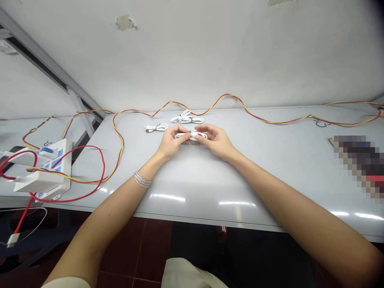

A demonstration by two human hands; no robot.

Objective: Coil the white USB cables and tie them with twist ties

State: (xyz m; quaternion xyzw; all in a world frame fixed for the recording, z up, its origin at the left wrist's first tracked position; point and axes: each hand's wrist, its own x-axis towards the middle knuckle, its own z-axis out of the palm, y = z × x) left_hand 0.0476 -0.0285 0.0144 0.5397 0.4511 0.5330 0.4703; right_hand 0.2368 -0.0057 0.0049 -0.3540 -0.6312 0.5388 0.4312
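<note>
A coiled white cable (194, 135) is held just above the grey tabletop, between both hands. My left hand (171, 142) pinches its left end between thumb and fingers. On the right end, the thumb and fingers of my right hand (218, 141) close in the same way. A dark tie seems to show near the left fingertips, partly hidden. Behind the hands lie more bundled white cables (186, 118), bound with dark ties. Another tied white cable (156, 128) rests just left of them, its plug end pointing left.
A white power strip (66, 168) with chargers and looped red and yellow wires (103, 160) occupies the table's left side. Twisted wires also run along the wall (228, 60). Dark loose ties (320, 123) and a pixelated object (360, 160) lie on the right.
</note>
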